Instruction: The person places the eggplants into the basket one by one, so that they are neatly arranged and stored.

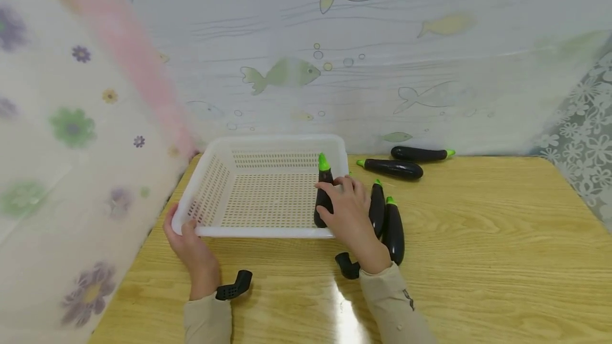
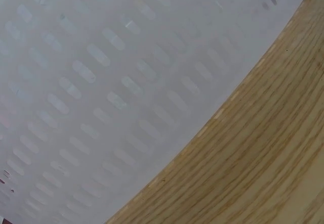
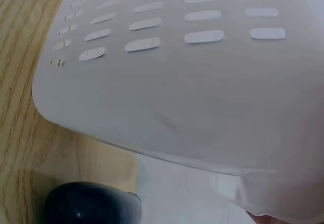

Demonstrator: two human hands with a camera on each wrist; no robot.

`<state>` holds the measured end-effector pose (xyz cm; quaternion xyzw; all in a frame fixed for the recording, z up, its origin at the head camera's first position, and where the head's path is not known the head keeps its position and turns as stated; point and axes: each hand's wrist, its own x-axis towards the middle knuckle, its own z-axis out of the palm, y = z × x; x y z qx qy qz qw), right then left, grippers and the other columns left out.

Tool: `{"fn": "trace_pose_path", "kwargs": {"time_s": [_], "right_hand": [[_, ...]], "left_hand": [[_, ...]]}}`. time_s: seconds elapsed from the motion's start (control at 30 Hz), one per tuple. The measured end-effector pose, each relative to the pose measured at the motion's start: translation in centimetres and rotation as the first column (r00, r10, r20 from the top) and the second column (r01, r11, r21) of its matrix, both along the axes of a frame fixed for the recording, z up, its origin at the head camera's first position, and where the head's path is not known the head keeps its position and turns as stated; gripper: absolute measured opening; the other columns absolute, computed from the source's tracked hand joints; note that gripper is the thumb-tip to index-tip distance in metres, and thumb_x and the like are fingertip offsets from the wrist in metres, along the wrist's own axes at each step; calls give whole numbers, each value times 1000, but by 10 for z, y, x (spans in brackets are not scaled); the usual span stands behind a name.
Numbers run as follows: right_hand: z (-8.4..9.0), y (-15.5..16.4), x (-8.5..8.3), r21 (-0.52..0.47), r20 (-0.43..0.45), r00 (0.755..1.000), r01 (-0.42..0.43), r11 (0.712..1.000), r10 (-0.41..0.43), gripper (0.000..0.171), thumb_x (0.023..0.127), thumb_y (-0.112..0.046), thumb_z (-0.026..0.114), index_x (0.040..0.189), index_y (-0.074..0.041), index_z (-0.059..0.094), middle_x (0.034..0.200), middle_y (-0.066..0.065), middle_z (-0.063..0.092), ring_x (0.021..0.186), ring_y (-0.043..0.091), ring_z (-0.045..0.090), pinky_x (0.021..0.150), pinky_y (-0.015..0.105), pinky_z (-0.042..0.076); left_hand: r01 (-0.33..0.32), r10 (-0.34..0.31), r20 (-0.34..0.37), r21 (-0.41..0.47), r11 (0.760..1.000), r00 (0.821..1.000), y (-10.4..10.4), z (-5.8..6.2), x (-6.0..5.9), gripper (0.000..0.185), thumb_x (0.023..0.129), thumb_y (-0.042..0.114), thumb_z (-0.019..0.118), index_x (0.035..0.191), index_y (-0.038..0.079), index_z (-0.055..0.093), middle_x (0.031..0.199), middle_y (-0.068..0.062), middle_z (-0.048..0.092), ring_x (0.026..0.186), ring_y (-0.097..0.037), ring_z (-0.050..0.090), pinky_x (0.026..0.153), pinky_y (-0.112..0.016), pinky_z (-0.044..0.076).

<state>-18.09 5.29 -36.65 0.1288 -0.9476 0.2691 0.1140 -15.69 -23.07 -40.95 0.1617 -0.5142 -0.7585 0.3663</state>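
The right hand (image 1: 351,211) wraps its fingers around an eggplant (image 1: 324,185) inside the white basket (image 1: 210,179), against its right wall. The left hand (image 1: 184,238) grips the basket's near left corner. Two eggplants (image 1: 388,224) lie on the desk (image 1: 478,259) just right of the right hand.

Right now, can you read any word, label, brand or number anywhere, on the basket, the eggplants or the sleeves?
No readable text in any view.
White basket: no label.
Eggplants: plain; one gripped by the right hand.
Right sleeve: small dark mark, too small to read.
Curtains: only fish and flower prints.
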Motion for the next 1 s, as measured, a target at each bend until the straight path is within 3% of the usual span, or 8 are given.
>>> {"fn": "trace_pose_path", "kwargs": {"time_s": [0.4, 0.67, 1.0], "right_hand": [[0, -2, 2, 64, -39, 999, -14, 998, 16, 27, 87, -32, 56, 113, -29, 57, 118, 11, 44, 122, 31, 23, 96, 54, 18], [0, -4, 2, 111, -31, 999, -10, 994, 14, 31, 89, -34, 52, 117, -25, 57, 127, 10, 42, 129, 30, 19, 98, 54, 18], [-2, -1, 0, 95, -25, 1000, 14, 995, -12, 30, 90, -36, 49, 113, -21, 60, 135, 7, 37, 131, 28, 17, 99, 52, 20]], "left_hand": [[9, -9, -13, 6, 1000, 1000, 0, 2, -1, 44, 85, 1, 31, 127, 11, 39, 125, -11, 42, 110, -28, 44, 86, -38, 37], [-29, 29, -10, 12, 1000, 1000, -1, 0, -1, 43, 85, 2, 32, 125, 15, 42, 125, -10, 42, 110, -27, 43, 87, -36, 36], [0, 0, -16, 12, 1000, 1000, 2, 0, -1, 43, 86, 2, 30, 126, 16, 41, 126, -10, 40, 110, -29, 44, 86, -38, 36]]}}
